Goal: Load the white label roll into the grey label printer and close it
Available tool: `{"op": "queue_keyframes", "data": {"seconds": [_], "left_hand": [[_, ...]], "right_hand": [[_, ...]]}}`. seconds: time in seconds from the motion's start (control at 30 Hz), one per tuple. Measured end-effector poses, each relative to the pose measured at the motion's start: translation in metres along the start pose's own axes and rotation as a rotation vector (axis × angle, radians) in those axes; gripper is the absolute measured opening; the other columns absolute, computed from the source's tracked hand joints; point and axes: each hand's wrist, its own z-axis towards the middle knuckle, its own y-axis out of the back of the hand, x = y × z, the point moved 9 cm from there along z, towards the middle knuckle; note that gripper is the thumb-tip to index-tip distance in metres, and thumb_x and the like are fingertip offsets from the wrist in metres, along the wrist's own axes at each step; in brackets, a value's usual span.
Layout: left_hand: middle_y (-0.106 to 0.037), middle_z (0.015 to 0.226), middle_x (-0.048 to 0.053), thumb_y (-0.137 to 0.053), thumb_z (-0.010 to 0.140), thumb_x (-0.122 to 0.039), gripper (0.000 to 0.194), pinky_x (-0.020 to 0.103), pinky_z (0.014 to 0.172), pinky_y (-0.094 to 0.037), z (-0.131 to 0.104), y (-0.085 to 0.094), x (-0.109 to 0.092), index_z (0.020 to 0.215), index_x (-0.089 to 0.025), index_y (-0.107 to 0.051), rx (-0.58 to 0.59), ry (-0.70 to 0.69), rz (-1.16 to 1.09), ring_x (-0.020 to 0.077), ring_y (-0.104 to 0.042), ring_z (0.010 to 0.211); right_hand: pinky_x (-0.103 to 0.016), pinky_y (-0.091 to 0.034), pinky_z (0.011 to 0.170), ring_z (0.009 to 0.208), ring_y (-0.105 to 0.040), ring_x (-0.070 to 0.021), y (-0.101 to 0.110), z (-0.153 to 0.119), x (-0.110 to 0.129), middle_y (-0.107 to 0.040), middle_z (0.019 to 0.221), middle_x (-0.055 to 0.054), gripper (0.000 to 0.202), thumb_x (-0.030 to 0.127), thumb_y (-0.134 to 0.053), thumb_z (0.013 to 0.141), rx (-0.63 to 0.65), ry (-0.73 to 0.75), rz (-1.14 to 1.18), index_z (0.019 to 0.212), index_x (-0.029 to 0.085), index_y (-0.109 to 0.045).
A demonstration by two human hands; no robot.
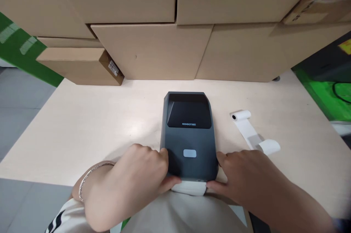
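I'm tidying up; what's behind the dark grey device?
Past the dark grey device, tabletop shows, then stacked cardboard boxes. The device hides its own far side and anything tight against it.

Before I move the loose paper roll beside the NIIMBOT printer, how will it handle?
The paper roll may roll if pushed, being cylindrical and on its side. Its unwound strip is probably floppy: it looks thin and curls at the end. Likely light: it's much smaller than the NIIMBOT printer.

Large cardboard boxes (pixel 150 52), stacked along the far side of a pale tabletop (pixel 82 116); one flatter carton (pixel 79 68), labelled, at left; grey tiled floor (pixel 20 90); black cable (pixel 333 90), right.
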Motion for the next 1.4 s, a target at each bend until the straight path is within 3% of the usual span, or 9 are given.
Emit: {"op": "queue_keyframes", "data": {"seconds": [0.1,0.23,0.37,0.63,0.87,0.97,1.07,1.23,1.4], "left_hand": [[-0.068,0.054,0.007,-0.067,0.094,-0.052,0.044,0.033,0.041,-0.036,0.004,-0.009,0.0,0.069,-0.017,-0.072,0.16,-0.018,-0.02,0.0273,-0.069,0.047],[-0.075,0.065,0.01,-0.07,0.093,-0.049,0.037,0.032,0.047,-0.039,0.008,-0.017,0.008,0.074,-0.017,-0.076,0.237,0.014,-0.084,0.0283,-0.074,0.058],[-0.074,0.064,0.009,-0.075,0.087,-0.049,0.035,0.032,0.051,-0.04,0.016,-0.022,0.022,0.07,-0.019,-0.075,0.134,-0.01,-0.139,0.0266,-0.072,0.059],[-0.06,0.047,0.0,-0.079,0.081,-0.059,0.048,0.032,0.049,-0.031,0.02,-0.023,0.029,0.054,-0.021,-0.066,-0.141,-0.228,-0.18,0.0185,-0.056,0.043],[-0.06,0.049,-0.001,-0.078,0.084,-0.053,0.045,0.031,0.049,-0.029,0.02,-0.021,0.029,0.055,-0.021,-0.065,-0.1,-0.267,-0.197,0.0161,-0.053,0.042],[-0.061,0.05,-0.002,-0.082,0.081,-0.041,0.037,0.029,0.05,-0.03,0.031,-0.021,0.043,0.056,-0.021,-0.065,-0.01,-0.209,-0.293,0.0153,-0.054,0.045],[-0.063,0.048,-0.004,-0.082,0.081,-0.035,0.031,0.026,0.053,-0.035,0.047,-0.034,0.057,0.058,-0.021,-0.068,0.201,-0.161,-0.476,0.0148,-0.056,0.05],[-0.073,0.057,-0.003,-0.084,0.079,-0.035,0.018,0.023,0.062,-0.042,0.066,-0.051,0.056,0.069,-0.022,-0.079,0.486,-0.288,-0.779,0.0149,-0.068,0.062],[-0.07,0.05,-0.002,-0.079,0.085,-0.039,0.02,0.022,0.061,-0.043,0.07,-0.057,0.054,0.075,-0.022,-0.083,0.554,-0.369,-0.869,0.015,-0.068,0.058]], "right_hand": [[-0.036,-0.027,0.048,0.049,-0.065,-0.0281,-0.001,0.005,-0.002,-0.065,0.056,-0.006,0.036,0.057,-0.076,0.079,0.061,-0.072,-0.051,0.068,0.023,-0.068],[-0.035,-0.026,0.048,0.051,-0.066,-0.0288,-0.003,0.006,-0.003,-0.068,0.058,-0.007,0.038,0.057,-0.071,0.083,0.133,-0.079,-0.011,0.065,0.023,-0.068],[-0.033,-0.025,0.049,0.051,-0.065,-0.0251,-0.002,0.008,-0.009,-0.069,0.061,-0.007,0.037,0.056,-0.074,0.081,0.133,-0.073,0.068,0.068,0.021,-0.07],[-0.03,-0.028,0.052,0.052,-0.059,-0.018,0.011,0.007,-0.004,-0.06,0.055,-0.003,0.035,0.048,-0.066,0.09,-0.03,0.168,0.063,0.067,0.021,-0.065],[-0.028,-0.026,0.05,0.048,-0.051,-0.0123,0.01,0.024,-0.016,-0.062,0.055,0.0,0.024,0.03,-0.075,0.079,0.182,0.075,0.201,0.059,0.02,-0.065],[-0.024,-0.028,0.052,0.049,-0.047,-0.0083,0.013,0.033,-0.015,-0.058,0.054,0.005,0.019,0.015,-0.071,0.074,0.231,0.123,0.329,0.058,0.02,-0.063],[-0.021,-0.031,0.054,0.053,-0.048,-0.0066,0.02,0.044,-0.02,-0.056,0.056,0.007,0.018,0.007,-0.072,0.071,0.224,0.132,0.392,0.06,0.019,-0.064],[-0.019,-0.033,0.052,0.056,-0.055,-0.0085,0.011,0.055,-0.023,-0.062,0.062,0.008,0.021,0.029,-0.088,0.061,0.428,0.129,0.546,0.068,0.022,-0.071],[-0.022,-0.034,0.052,0.057,-0.056,-0.0096,0.011,0.06,-0.028,-0.066,0.063,0.007,0.019,0.034,-0.088,0.063,0.485,0.114,0.56,0.07,0.024,-0.075]]}}
